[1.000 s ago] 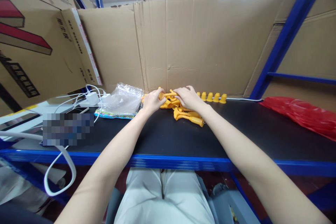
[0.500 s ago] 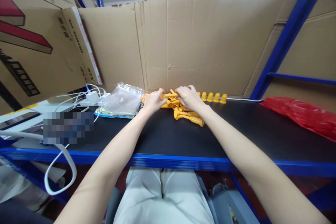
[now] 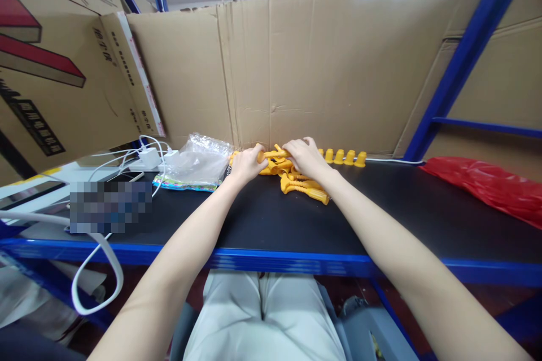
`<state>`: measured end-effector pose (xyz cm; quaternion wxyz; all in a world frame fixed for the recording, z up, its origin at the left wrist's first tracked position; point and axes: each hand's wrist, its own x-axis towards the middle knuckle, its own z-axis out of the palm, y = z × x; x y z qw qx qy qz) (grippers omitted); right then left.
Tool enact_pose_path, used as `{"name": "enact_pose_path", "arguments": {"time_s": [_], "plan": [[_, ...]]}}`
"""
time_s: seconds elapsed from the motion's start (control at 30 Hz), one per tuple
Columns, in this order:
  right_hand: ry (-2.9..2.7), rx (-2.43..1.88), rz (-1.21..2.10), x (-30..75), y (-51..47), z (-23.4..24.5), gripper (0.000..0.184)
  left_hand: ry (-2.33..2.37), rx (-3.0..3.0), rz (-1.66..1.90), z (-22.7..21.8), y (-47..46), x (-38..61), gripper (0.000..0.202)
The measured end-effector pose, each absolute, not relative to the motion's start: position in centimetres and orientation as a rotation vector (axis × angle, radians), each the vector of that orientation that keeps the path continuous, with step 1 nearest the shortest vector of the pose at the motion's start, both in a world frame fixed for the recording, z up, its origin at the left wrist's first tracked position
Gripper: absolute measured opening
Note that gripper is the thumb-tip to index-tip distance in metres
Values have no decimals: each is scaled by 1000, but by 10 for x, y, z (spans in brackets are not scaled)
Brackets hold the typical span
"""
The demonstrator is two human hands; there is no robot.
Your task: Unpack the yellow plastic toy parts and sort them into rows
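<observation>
Yellow rod-shaped plastic piece [image 3: 274, 154] pinched by left hand [image 3: 245, 164], right hand [image 3: 304, 154]; best keep ends aligned, wrists steady.

Premises: apparently a workshop or storeroom work area. Evidence: blue metal rack posts [image 3: 463, 62] by a black tabletop [image 3: 275, 220] with a blue metal edge [image 3: 288, 261]; cardboard sheeting [image 3: 330, 67] along the rear; a printed carton [image 3: 101, 110] at left; loose yellow plastic parts [image 3: 289, 184] on the surface.
</observation>
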<state>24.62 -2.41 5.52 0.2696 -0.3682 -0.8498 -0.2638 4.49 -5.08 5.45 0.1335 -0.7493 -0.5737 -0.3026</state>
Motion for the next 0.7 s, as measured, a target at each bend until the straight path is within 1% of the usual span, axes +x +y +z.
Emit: {"name": "enact_pose_path", "arguments": {"time_s": [0.2,0.37,0.5,0.63,0.7], "plan": [[-2184,-1084,-784,256,-21,59,29,-1730,-2135,-908,52,-44,36,30],[-1906,-1289,-686,293,-4,54,24,-1851,-2036,-950,45,-27,16,31],[-1649,-1562,-526,335,11,38,28,-1912,-1998,-963,40,-19,3,32],[-1542,-1843,-140,363,22,21,32,-1941,-1980,-959,37,-15,-2,32],[-1520,-1952,-34,368,27,14,34,-1943,-1980,-959,36,-14,-4,33]]}}
